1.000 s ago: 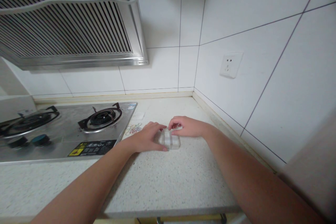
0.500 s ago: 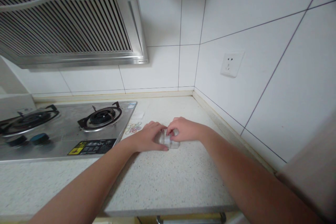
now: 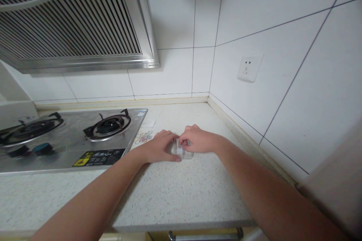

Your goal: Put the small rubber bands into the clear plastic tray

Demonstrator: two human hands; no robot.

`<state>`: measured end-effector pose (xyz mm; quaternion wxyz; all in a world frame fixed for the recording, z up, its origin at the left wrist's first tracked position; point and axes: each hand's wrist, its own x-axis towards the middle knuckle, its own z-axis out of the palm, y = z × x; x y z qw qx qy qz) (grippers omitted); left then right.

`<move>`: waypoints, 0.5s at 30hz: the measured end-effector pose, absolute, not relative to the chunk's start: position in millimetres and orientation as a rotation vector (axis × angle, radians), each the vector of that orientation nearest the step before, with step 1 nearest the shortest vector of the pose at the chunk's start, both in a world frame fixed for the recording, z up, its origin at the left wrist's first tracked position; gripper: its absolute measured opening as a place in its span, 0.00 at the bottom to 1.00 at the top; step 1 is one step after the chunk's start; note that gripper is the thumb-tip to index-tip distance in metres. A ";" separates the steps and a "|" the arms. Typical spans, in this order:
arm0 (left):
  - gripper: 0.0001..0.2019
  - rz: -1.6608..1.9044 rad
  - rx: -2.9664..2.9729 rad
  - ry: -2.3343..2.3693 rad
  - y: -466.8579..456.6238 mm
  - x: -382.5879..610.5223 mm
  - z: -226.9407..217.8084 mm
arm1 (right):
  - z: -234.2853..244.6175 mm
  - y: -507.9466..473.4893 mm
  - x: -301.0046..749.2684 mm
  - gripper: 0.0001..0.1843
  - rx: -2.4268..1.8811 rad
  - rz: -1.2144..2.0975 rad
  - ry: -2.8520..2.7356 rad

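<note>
Both of our hands meet over one small clear plastic box with pale ribs (image 3: 182,150), which sits flat on the speckled off-white stone countertop (image 3: 181,196), near the middle of the bare stretch between the cooker and the right-hand wall. Our left hand (image 3: 157,147) lies curled against the box's left side, thumb along its near edge, so it is closed around the box and steadying it; our right hand (image 3: 198,141) comes over the top from the right with its fingertips (image 3: 183,142) pinched on the upper face, perhaps at a lid or catch, though the fingers hide that part. As we judge it, the work on the box is at an early stage: it rests on the counter, we cannot see it standing open, and nothing has come out of it. Whether it holds anything we cannot tell. Just beyond our left hand lies a little heap of coloured rubber bands (image 3: 143,137), with a small white square (image 3: 149,123) behind it. To the left stands the stainless-steel gas hob (image 3: 70,141) with two black burners, under the slatted metal extractor hood (image 3: 70,19). A white wall socket (image 3: 249,67) sits on the tiled wall to the right. Nothing crowds the box; only our own fingers block the view of it.
</note>
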<state>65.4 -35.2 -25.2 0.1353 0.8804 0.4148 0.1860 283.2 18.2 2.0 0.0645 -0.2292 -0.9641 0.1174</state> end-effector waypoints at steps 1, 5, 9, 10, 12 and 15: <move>0.32 0.537 2.551 1.203 -35.2 65.4 -25.2 | 1.8 18.3 283.3 0.08 -0.682 0.354 -2.908; 0.32 0.545 2.555 1.204 -35.4 65.2 -25.1 | 2.1 18.2 283.4 0.08 -0.663 0.379 -2.895; 0.32 0.541 2.571 1.194 -35.1 64.4 -25.6 | 1.7 18.0 283.3 0.09 -0.670 0.407 -2.880; 0.32 0.542 2.573 1.193 -34.9 64.0 -25.9 | 1.1 18.2 283.4 0.10 -0.669 0.403 -2.877; 0.32 0.539 2.573 1.196 -34.4 63.3 -26.7 | -0.7 18.8 283.7 0.10 -0.671 0.392 -2.865; 0.32 0.531 2.577 1.199 -34.2 62.5 -27.7 | -3.8 20.6 284.2 0.11 -0.681 0.393 -2.842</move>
